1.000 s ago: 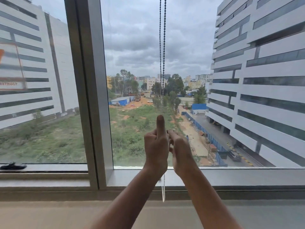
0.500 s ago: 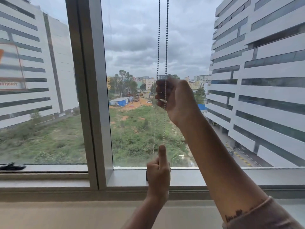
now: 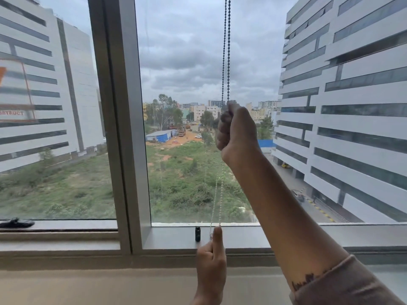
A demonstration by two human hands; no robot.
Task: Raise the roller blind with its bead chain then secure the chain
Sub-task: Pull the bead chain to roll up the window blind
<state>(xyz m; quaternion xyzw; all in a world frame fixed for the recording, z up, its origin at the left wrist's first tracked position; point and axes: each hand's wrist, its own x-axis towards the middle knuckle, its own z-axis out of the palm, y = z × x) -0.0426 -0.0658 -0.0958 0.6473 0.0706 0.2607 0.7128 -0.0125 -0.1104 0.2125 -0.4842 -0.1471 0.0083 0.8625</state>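
The bead chain (image 3: 226, 51) hangs as two close strands in front of the window pane, running out of the top of the view. My right hand (image 3: 236, 130) is a fist closed on both strands at mid-height. Below it the chain continues pale and thin down to my left hand (image 3: 211, 256), which grips the bottom of the loop just in front of the sill, forefinger pointing up. The roller blind itself is out of view above the frame.
A small black chain holder (image 3: 197, 234) stands on the grey window sill (image 3: 242, 237) just left of my left hand. A thick vertical window post (image 3: 119, 128) stands to the left. A dark window handle (image 3: 16, 223) lies on the left sill.
A second ago both hands were together low on the chain. My right hand rose to mid-height and closed on both strands; my left hand dropped with the loop's bottom to the sill.
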